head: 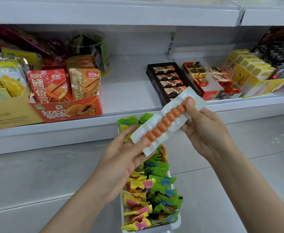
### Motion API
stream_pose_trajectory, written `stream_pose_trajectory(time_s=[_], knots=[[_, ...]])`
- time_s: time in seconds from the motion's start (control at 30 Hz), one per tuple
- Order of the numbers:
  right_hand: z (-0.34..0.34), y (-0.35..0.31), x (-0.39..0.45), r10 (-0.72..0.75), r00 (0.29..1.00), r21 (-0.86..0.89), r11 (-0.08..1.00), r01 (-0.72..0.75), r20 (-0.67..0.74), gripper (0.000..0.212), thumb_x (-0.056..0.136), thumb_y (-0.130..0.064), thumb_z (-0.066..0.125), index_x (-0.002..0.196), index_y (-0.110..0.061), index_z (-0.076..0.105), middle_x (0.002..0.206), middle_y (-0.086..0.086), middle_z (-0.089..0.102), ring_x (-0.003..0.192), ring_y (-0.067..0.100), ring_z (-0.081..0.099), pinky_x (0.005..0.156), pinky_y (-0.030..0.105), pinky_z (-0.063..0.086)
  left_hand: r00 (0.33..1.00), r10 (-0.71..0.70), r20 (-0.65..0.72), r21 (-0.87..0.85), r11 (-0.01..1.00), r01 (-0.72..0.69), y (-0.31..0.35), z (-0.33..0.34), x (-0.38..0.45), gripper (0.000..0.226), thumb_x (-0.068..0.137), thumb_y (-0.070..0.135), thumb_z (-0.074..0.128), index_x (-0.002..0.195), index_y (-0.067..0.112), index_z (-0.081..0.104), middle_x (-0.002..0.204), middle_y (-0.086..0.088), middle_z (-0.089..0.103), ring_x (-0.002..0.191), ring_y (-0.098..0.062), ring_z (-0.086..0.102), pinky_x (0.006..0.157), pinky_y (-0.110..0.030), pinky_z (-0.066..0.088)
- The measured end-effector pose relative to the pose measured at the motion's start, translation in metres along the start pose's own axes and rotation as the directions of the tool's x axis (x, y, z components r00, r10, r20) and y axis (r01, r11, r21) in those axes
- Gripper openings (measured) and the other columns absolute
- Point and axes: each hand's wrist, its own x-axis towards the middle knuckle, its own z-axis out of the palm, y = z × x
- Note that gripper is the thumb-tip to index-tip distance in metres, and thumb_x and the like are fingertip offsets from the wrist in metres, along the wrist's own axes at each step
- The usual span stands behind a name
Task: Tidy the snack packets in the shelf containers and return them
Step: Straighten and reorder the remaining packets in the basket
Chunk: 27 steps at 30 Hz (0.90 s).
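Pinched at both ends, the clear sausage packet (167, 121) hangs above the white container (175, 224) of green and yellow snack packets (152, 197); right hand (203, 130) clamps the upper end, thumb on top; left hand (126, 158) holds the lower end, fingers nearly straight beneath it; the long axis runs diagonally, lower-left to upper-right; the container lies directly below, nearer the left hand; its middle is hidden by hands and packet; the shelf (129, 91) gap lies beyond.

We see bright, even, shadowless light. The white shelf (129, 84) looks washed out, its edges bow with wide-angle distortion, and the upper left and far right of the frame blur softly.
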Motion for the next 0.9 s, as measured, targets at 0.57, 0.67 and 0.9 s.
stream_pose_trajectory(time_s=[0.57, 0.67, 0.9], knots=[[-0.006, 0.006, 0.006, 0.131, 0.988, -0.052, 0.991, -0.127, 0.079, 0.04, 0.098, -0.036, 0.057, 0.115, 0.0, 0.061, 0.11, 0.019, 0.073, 0.1, 0.03, 0.073, 0.08, 0.039, 0.062, 0.876, 0.443, -0.189, 0.339, 0.867, -0.365, -0.001, -0.002, 0.008, 0.031, 0.078, 0.009, 0.074, 0.107, 0.021, 0.076, 0.104, 0.005, 0.077, 0.099, -0.013, 0.073, 0.081, -0.02, 0.057], [-0.015, -0.006, 0.009, 0.244, 0.966, 0.018, 0.969, -0.246, 0.083, 0.054, 0.099, -0.05, 0.047, 0.118, 0.001, 0.05, 0.113, 0.029, 0.068, 0.101, 0.039, 0.071, 0.077, 0.042, 0.062, 0.758, 0.652, 0.008, 0.641, 0.578, -0.504, 0.009, -0.012, 0.01, 0.039, 0.083, -0.007, 0.071, 0.106, 0.024, 0.076, 0.108, 0.013, 0.075, 0.107, -0.006, 0.069, 0.091, -0.018, 0.053], [-0.027, -0.029, 0.013, 0.005, 1.0, -0.198, 0.98, -0.01, -0.025, 0.031, 0.089, -0.015, 0.067, 0.118, -0.004, 0.065, 0.097, 0.013, 0.077, 0.082, 0.018, 0.075, 0.067, 0.026, 0.06, 0.618, 0.652, 0.439, 0.785, 0.057, -0.617, 0.014, -0.012, 0.031, 0.057, 0.074, -0.017, 0.061, 0.121, 0.015, 0.071, 0.127, 0.004, 0.065, 0.121, -0.011, 0.059, 0.105, -0.022, 0.044]])
